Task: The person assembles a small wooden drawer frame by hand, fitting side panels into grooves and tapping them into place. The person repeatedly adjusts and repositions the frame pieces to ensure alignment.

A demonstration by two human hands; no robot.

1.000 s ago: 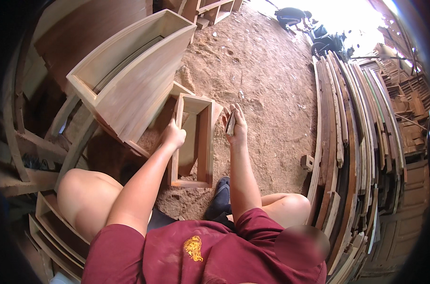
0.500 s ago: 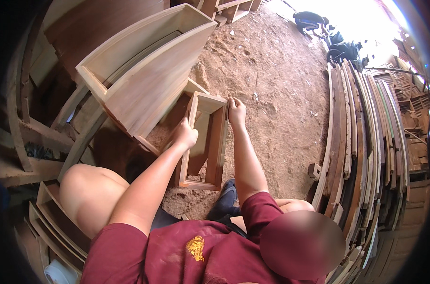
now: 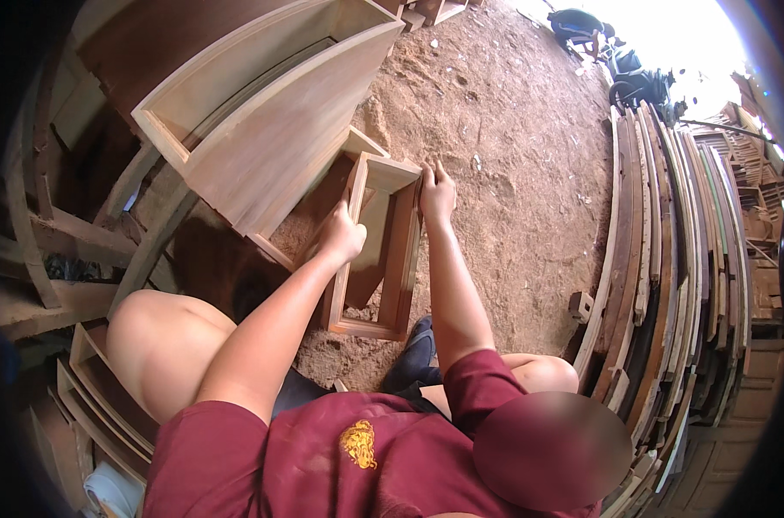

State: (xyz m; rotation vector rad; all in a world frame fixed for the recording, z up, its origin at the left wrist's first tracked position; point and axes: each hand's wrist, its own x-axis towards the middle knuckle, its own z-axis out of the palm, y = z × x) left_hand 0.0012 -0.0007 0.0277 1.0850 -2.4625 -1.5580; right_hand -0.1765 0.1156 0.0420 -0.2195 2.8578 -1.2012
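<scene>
The small open rectangular frame of pale brown wood [image 3: 383,250] stands on the sawdust-covered earth floor [image 3: 513,138], directly in front of the seated person's knees; its long sides run away from the person, and its far end lies against the corner of the large light-coloured wooden cabinet box [image 3: 271,129], which lies tilted at upper left.

The left hand [image 3: 342,237] is closed over the left long rail of the frame, about midway along it; fingers wrapped around the rail's edge, knuckles upward. The right hand [image 3: 436,192] rests on the far right corner of the frame, where the short end rail meets the right long rail; fingers narrow and curled onto the wood, thumb side toward the frame's inside; whether it holds anything besides the frame cannot be told.

Both forearms extend from the lower edge of the view, out of a dark red short-sleeved shirt [image 3: 323,457]; the left knee [image 3: 154,332] is bare and raised at lower left.

A dense stack of long curved-looking wooden boards [image 3: 668,259] stands on edge along the right side; a small wooden block [image 3: 580,305] lies on the floor just beside the stack's base. Dark timber frames and offcuts [image 3: 55,259] are piled at far left.
</scene>
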